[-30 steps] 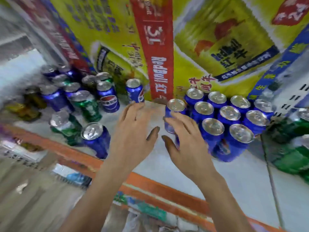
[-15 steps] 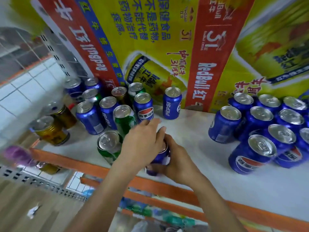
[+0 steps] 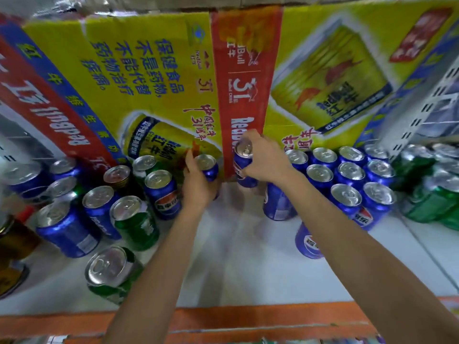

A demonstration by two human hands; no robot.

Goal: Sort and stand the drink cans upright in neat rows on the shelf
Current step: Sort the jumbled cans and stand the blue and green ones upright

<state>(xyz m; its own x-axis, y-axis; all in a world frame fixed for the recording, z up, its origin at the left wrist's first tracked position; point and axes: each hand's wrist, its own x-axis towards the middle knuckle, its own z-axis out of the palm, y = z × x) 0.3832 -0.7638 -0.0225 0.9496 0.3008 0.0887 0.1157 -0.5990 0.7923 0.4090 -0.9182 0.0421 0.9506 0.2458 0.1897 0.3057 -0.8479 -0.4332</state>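
Now the left hand [image 3: 197, 187] grips a blue can [image 3: 208, 167], the right hand [image 3: 267, 158] a second can [image 3: 244, 163], fingers curled round each, probably to join the blue rows [image 3: 349, 171].

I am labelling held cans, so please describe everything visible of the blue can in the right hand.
This blue can looks metal, with a silver lid and pull tab, seemingly unopened. Part of a red and white logo shows on its side. The right hand grips it, fingers curled round the body and behind the rim. It is about upright, close before the red strip of the cardboard backing. Whether its base touches the shelf cannot be told.
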